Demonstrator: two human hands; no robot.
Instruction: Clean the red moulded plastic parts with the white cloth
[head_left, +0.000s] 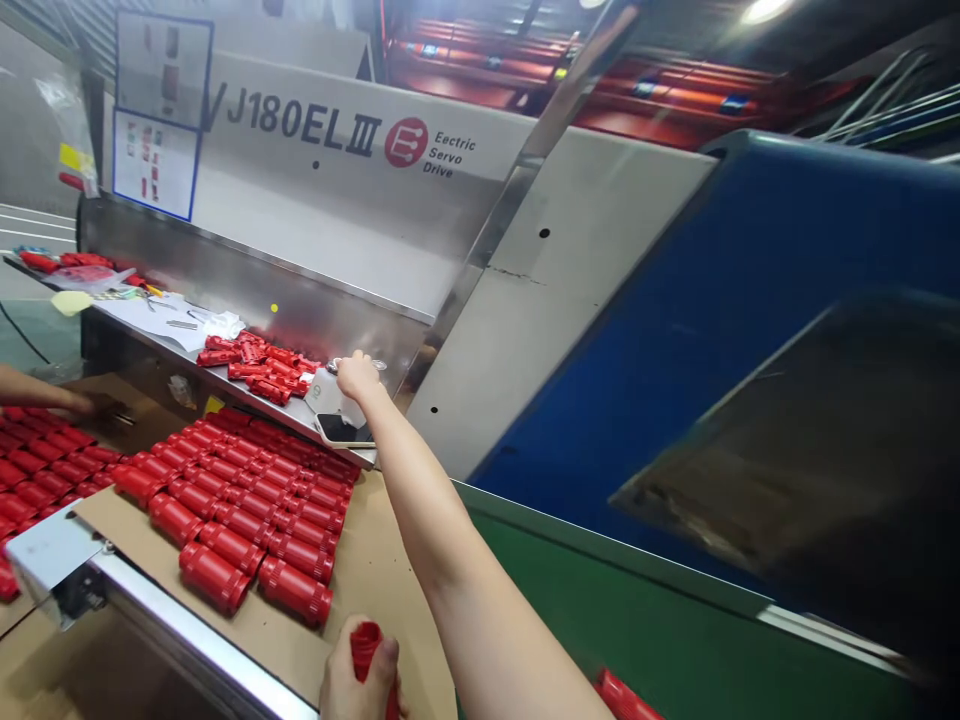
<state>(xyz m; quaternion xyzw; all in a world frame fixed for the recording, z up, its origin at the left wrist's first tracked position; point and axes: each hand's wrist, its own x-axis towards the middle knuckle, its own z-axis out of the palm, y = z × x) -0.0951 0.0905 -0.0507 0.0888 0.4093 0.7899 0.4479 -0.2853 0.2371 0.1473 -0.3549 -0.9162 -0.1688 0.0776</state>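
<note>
My left hand (351, 688) is at the bottom edge, shut on a red ribbed plastic cylinder (366, 640) held upright. My right arm stretches forward to the steel shelf (187, 345). There my right hand (357, 378) rests on a small item that its fingers hide, beside a metal ring. A phone (343, 430) lies at the shelf's edge just below that hand. To its left on the shelf is a loose pile of small red parts (259, 365). Rows of red cylinders (247, 500) lie on a cardboard sheet (375, 570) below the shelf.
Another person's hand (52, 398) reaches in at the left over more red cylinders. A grey moulding machine (337, 210) rises behind the shelf. A blue housing (712, 330) and a green surface (637, 620) fill the right. One red cylinder (626, 698) lies by the green edge.
</note>
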